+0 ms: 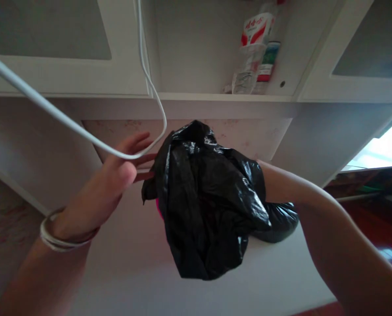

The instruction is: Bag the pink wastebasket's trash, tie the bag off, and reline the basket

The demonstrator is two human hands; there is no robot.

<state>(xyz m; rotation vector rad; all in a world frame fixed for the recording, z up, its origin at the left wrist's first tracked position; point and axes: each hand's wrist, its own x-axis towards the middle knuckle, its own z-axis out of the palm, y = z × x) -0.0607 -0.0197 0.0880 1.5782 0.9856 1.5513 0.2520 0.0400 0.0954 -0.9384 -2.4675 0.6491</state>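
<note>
A black plastic bag [205, 197] sits crumpled at the centre of the view, in front of the white worktop [130, 272]. The left arm slants in from eight o'clock, pale bands [61, 239] round its wrist. Its hand [126, 160] is spread, fingers apart and pointing toward three o'clock, the thumb short and bent toward the camera; the fingertips reach the bag's nine o'clock edge, some passing behind it, and whether they touch it I cannot tell. The right forearm [314, 197] comes in from four o'clock, bends at the elbow and runs into the black plastic, which covers the right hand, so its grip cannot be told. A rounded black bulge [278, 224] shows under that forearm, and a sliver of pink [158, 208] at the bag's nine o'clock side. A white cable [51, 105] enters from ten o'clock, crosses before the left hand and loops up toward eleven. At one o'clock, clear bottles [253, 61] stand in an open cupboard [199, 48].
</note>
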